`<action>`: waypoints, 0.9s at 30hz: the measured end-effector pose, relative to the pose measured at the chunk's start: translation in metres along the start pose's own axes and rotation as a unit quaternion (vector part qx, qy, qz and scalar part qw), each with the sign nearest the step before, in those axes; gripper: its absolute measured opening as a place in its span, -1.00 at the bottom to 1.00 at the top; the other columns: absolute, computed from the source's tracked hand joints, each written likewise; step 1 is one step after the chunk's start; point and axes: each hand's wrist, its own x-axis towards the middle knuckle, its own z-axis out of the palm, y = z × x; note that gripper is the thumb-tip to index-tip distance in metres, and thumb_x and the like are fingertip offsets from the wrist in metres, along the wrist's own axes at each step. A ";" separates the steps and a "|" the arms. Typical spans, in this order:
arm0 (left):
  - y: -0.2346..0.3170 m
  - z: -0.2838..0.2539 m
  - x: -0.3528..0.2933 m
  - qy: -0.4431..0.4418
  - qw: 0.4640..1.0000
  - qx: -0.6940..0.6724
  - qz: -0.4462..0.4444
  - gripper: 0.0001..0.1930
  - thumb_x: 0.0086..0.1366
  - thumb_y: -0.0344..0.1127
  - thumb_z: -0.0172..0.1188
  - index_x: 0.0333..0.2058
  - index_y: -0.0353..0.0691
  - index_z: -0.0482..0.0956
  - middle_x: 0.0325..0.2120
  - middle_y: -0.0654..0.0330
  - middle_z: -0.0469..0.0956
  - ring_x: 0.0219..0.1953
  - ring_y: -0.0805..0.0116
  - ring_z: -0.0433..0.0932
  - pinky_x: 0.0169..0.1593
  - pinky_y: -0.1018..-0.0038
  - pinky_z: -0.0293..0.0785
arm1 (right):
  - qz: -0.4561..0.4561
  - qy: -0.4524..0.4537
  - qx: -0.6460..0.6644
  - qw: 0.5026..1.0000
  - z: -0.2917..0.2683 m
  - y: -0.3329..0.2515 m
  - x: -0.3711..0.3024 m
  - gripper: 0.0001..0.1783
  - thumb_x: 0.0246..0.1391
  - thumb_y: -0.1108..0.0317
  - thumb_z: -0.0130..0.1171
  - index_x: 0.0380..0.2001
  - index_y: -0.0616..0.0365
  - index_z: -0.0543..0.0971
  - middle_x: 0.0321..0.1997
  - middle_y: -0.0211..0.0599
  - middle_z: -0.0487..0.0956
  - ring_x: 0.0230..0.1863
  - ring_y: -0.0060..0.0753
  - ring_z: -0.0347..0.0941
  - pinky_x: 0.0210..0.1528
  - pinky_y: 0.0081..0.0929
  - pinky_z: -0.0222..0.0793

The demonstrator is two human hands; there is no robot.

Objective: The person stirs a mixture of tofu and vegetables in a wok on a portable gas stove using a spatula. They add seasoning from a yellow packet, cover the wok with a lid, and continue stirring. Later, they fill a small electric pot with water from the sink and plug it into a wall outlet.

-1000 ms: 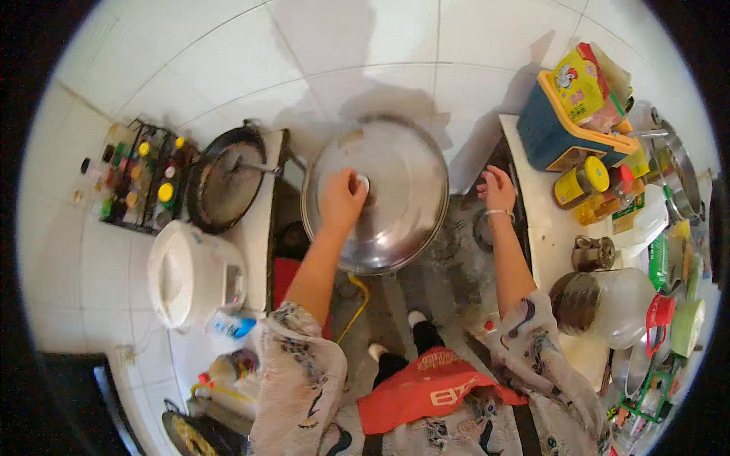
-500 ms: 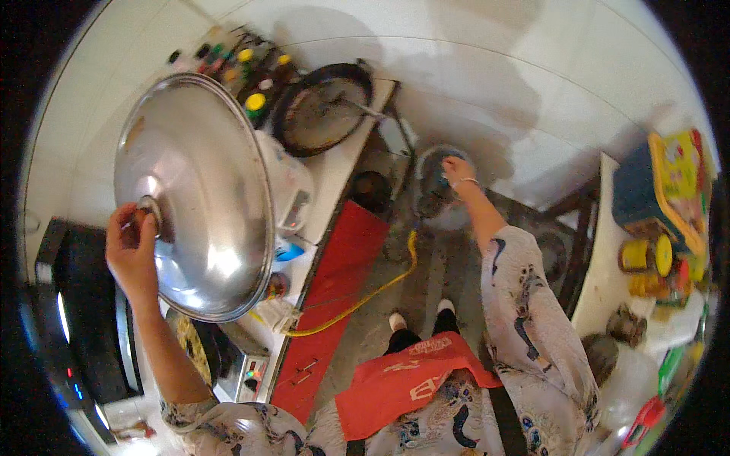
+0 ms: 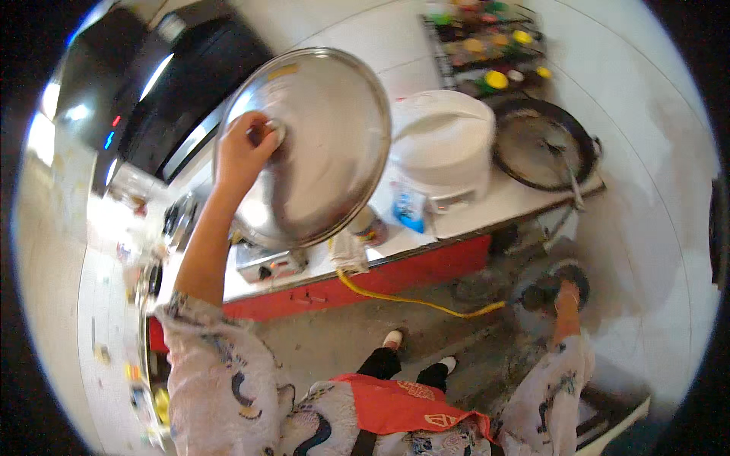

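Note:
My left hand (image 3: 242,156) grips the knob of a large round metal pan lid (image 3: 334,129), held up and tilted above the counter. Below the lid shows part of a steel stove (image 3: 266,262) with a black knob. Down at the right, my right hand (image 3: 566,295) reaches low to a round dark object (image 3: 541,292) by the floor, near where a yellow hose (image 3: 411,306) ends. It may be a gas cylinder's top, but blur keeps me from telling. The right fingers are smeared, so their grip does not show.
On the white counter (image 3: 468,214) stand a white appliance (image 3: 449,144), a blue packet (image 3: 409,207) and a black wok (image 3: 544,144) with a utensil in it. Bottles fill a rack (image 3: 487,49) behind. A black range hood (image 3: 198,83) hangs at upper left. Red cabinet fronts (image 3: 426,266) run below.
The view has turned left, so the counter now runs across the middle. The lid stays in my left hand, and more stove shows beneath it. My right hand remains by the round dark object.

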 end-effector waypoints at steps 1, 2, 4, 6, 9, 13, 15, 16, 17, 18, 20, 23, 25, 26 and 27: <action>-0.014 -0.002 -0.008 0.001 1.000 -0.003 -0.020 -0.74 0.05 -0.32 0.26 -0.28 -0.27 0.50 -0.51 0.25 0.51 -0.48 0.54 0.43 -0.33 0.56 0.41 | -0.109 0.021 -0.244 0.963 0.004 0.004 0.000 -0.43 0.08 0.25 0.05 0.17 0.13 0.25 0.20 -0.19 0.31 0.17 -0.16 0.26 0.16 -0.26 0.24; -0.022 -0.010 -0.011 0.001 0.999 0.027 -0.023 -0.74 0.04 -0.31 0.27 -0.28 -0.26 0.51 -0.53 0.27 0.50 -0.49 0.54 0.43 -0.34 0.58 0.40 | -0.198 0.078 -0.416 0.884 0.008 0.011 0.001 -0.38 0.11 0.19 0.03 0.22 0.12 0.20 0.22 -0.20 0.29 0.19 -0.22 0.24 0.20 -0.31 0.20; -0.034 -0.020 -0.002 0.021 0.999 0.041 -0.018 -0.75 0.05 -0.30 0.26 -0.29 -0.24 0.51 -0.54 0.25 0.51 -0.49 0.51 0.45 -0.34 0.57 0.40 | -0.163 0.061 -0.486 0.856 0.011 0.012 0.026 -0.22 -0.03 0.28 0.21 0.24 0.10 0.12 0.26 -0.16 0.20 0.18 -0.19 0.23 0.12 -0.33 0.33; -0.047 -0.041 -0.008 0.001 0.996 0.052 -0.071 -0.76 0.06 -0.31 0.25 -0.29 -0.25 0.52 -0.52 0.23 0.52 -0.47 0.51 0.47 -0.32 0.56 0.42 | -0.196 -0.050 -0.487 0.850 -0.014 0.006 0.031 -0.21 -0.03 0.21 0.22 0.23 0.21 0.13 0.23 -0.11 0.25 0.12 -0.18 0.31 0.08 -0.31 0.35; -0.072 -0.067 -0.018 0.059 0.992 0.105 -0.042 -0.75 0.06 -0.32 0.24 -0.26 -0.25 0.52 -0.50 0.24 0.53 -0.46 0.52 0.48 -0.30 0.56 0.42 | -0.230 0.009 -0.385 0.894 -0.010 0.014 0.027 -0.10 -0.15 0.16 0.36 0.20 0.28 0.15 0.23 0.02 0.25 0.08 -0.07 0.35 0.04 -0.21 0.38; -0.110 -0.099 -0.032 0.095 0.983 0.102 -0.122 -0.71 0.02 -0.28 0.26 -0.26 -0.24 0.55 -0.46 0.17 0.57 -0.42 0.41 0.54 -0.24 0.49 0.46 | -0.258 0.147 -0.343 0.891 0.001 0.034 0.034 -0.21 -0.10 0.09 0.30 0.12 0.29 0.26 0.18 0.03 0.31 0.00 0.00 0.40 -0.01 -0.12 0.40; -0.137 -0.115 -0.041 0.114 0.977 0.102 -0.149 -0.70 0.01 -0.28 0.27 -0.25 -0.23 0.55 -0.46 0.15 0.58 -0.41 0.39 0.54 -0.23 0.48 0.46 | -0.232 0.141 -0.350 0.897 0.002 0.035 0.042 -0.20 -0.10 0.04 0.28 0.12 0.29 0.26 0.13 0.03 0.34 -0.04 0.00 0.43 -0.06 -0.16 0.43; -0.150 -0.123 -0.049 0.123 0.975 0.111 -0.151 -0.70 0.01 -0.27 0.27 -0.25 -0.23 0.55 -0.46 0.15 0.58 -0.41 0.38 0.54 -0.23 0.48 0.46 | -0.223 0.138 -0.357 0.896 0.001 0.035 0.047 -0.19 -0.09 0.01 0.27 0.12 0.29 0.27 0.11 0.03 0.36 -0.06 0.00 0.44 -0.09 -0.18 0.44; -0.160 -0.134 -0.056 0.132 0.969 0.139 -0.154 -0.69 0.01 -0.26 0.26 -0.25 -0.24 0.55 -0.46 0.14 0.58 -0.39 0.36 0.56 -0.23 0.47 0.47 | -0.217 0.131 -0.365 0.896 0.001 0.035 0.050 -0.19 -0.09 -0.02 0.26 0.12 0.29 0.27 0.09 0.03 0.38 -0.08 0.00 0.45 -0.11 -0.19 0.46; -0.165 -0.141 -0.061 0.132 0.962 0.165 -0.171 -0.70 0.02 -0.26 0.25 -0.25 -0.25 0.55 -0.45 0.13 0.58 -0.38 0.35 0.57 -0.23 0.46 0.47 | -0.211 0.122 -0.369 0.897 -0.001 0.037 0.054 -0.18 -0.09 -0.04 0.25 0.12 0.29 0.27 0.07 0.03 0.40 -0.10 0.00 0.46 -0.14 -0.21 0.48; -0.190 -0.158 -0.072 0.115 0.958 0.190 -0.182 -0.71 0.02 -0.26 0.25 -0.26 -0.23 0.56 -0.44 0.13 0.59 -0.36 0.35 0.57 -0.23 0.45 0.47 | -0.207 0.115 -0.377 0.896 0.003 0.037 0.062 -0.16 -0.09 -0.10 0.23 0.12 0.29 0.28 0.02 0.03 0.44 -0.14 0.00 0.49 -0.19 -0.25 0.51; -0.228 -0.168 -0.095 0.120 0.955 0.190 -0.192 -0.71 0.02 -0.26 0.24 -0.26 -0.23 0.56 -0.45 0.14 0.58 -0.37 0.35 0.57 -0.23 0.46 0.46 | -0.190 0.124 -0.392 0.892 0.004 0.034 0.067 -0.16 -0.08 -0.11 0.22 0.12 0.30 0.28 0.01 0.03 0.45 -0.14 0.00 0.49 -0.19 -0.26 0.51; -0.242 -0.173 -0.110 0.112 0.947 0.208 -0.218 -0.71 0.03 -0.27 0.24 -0.25 -0.23 0.55 -0.45 0.14 0.58 -0.38 0.35 0.56 -0.23 0.46 0.46 | -0.172 0.142 -0.391 0.893 0.010 0.028 0.062 -0.16 -0.08 -0.11 0.22 0.12 0.30 0.29 0.03 0.03 0.44 -0.11 0.00 0.48 -0.16 -0.26 0.50; -0.252 -0.172 -0.116 0.111 0.944 0.212 -0.228 -0.71 0.03 -0.27 0.23 -0.25 -0.24 0.55 -0.44 0.14 0.58 -0.38 0.35 0.56 -0.23 0.47 0.46 | -0.164 0.149 -0.387 0.895 0.010 0.026 0.060 -0.17 -0.07 -0.10 0.22 0.12 0.30 0.29 0.03 0.04 0.44 -0.10 0.00 0.47 -0.15 -0.26 0.49; -0.265 -0.173 -0.126 0.114 0.943 0.209 -0.233 -0.70 0.04 -0.26 0.23 -0.24 -0.25 0.54 -0.45 0.14 0.57 -0.39 0.36 0.55 -0.22 0.47 0.45 | -0.157 0.155 -0.390 0.894 0.007 0.021 0.059 -0.17 -0.07 -0.10 0.21 0.11 0.30 0.29 0.04 0.04 0.43 -0.09 0.01 0.47 -0.13 -0.26 0.48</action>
